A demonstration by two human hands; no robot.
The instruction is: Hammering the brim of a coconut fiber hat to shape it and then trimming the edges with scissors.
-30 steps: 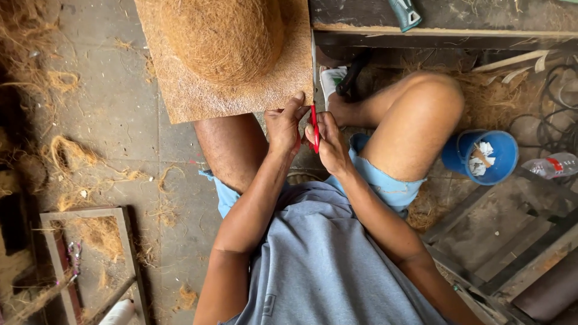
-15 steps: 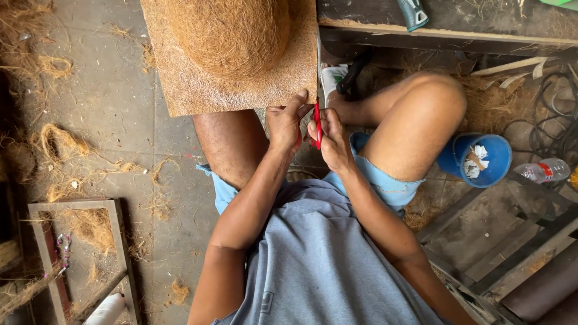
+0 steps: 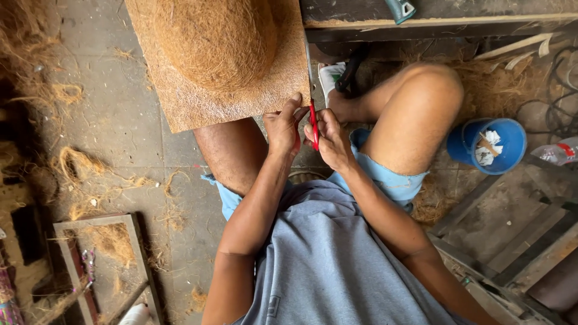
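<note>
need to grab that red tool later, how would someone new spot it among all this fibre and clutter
Start at the big brown coir mat with the fibre dome on it, lying over the seated person's knee. Follow its near right corner to where the left hand and right hand meet. The thin red-handled tool stands between them, the only bright red thing amid brown fibre.
</note>
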